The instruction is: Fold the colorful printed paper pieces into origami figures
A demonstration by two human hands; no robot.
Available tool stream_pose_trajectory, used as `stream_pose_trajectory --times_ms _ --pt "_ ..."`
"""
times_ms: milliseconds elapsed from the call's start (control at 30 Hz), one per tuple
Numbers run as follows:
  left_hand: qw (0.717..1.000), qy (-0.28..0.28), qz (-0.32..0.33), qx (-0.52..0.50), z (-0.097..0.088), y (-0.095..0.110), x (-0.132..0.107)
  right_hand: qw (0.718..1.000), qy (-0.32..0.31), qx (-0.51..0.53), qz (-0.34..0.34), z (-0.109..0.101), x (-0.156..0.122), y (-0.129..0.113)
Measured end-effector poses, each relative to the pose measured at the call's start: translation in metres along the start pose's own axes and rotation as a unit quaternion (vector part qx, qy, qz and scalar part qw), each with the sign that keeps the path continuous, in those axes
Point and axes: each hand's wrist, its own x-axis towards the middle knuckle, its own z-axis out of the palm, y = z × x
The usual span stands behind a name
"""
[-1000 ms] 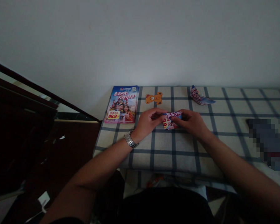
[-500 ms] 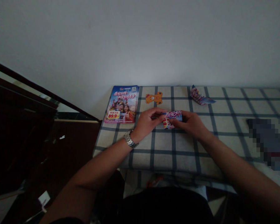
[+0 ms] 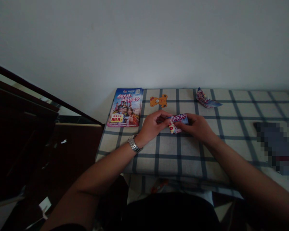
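Between my two hands is a small folded flyer (image 3: 179, 119), printed in blue, red and white with large characters. The fingers of my left hand (image 3: 156, 123) pinch its left edge, and a metal-banded watch (image 3: 134, 143) circles that wrist. On the other side, my right hand (image 3: 197, 126) grips the flyer with the thumb laid across its front. Left of my hands lies a stack of flat flyers (image 3: 125, 107) of like print, marked 89.9. Another flyer, folded into a pointed shape (image 3: 207, 100), sits beyond my right hand.
A checked cloth (image 3: 168, 160) covers the table against a pale wall (image 3: 144, 45). On the cloth, a teddy bear picture (image 3: 158, 101) shows beyond my hands. A dark pixelated object (image 3: 276, 144) lies at right. Dark furniture (image 3: 19, 134) and a white scrap (image 3: 45, 203) are at left.
The folded flyer has tilted slightly in my hands, and its lower left edge looks more uneven. Both hands stay nearly in place; the other things have not moved.
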Motion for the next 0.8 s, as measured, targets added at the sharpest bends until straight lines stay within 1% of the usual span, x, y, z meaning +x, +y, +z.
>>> stream_pose_trajectory --times_ms 200,267,500,700,800 --pt "1.0 0.002 -0.002 0.011 -0.0009 0.0 0.0006 0.995 -0.004 0.102 0.019 0.0017 -0.0005 -0.0005" --pt "1.0 -0.002 -0.005 0.01 -0.0009 -0.0008 0.0006 0.993 0.001 0.116 0.021 0.0021 -0.0004 -0.0006" --pt "1.0 -0.008 -0.009 0.021 -0.0014 -0.0024 0.0005 0.996 0.016 0.092 0.007 0.0012 -0.0005 -0.005" --pt "0.998 -0.009 0.005 0.057 -0.0044 0.004 0.0013 0.998 0.032 0.06 -0.018 -0.0034 0.0006 -0.0017" --pt "0.997 -0.018 0.003 0.071 -0.0055 0.0053 0.0012 0.998 0.037 0.051 -0.015 -0.0054 0.0004 -0.0017"
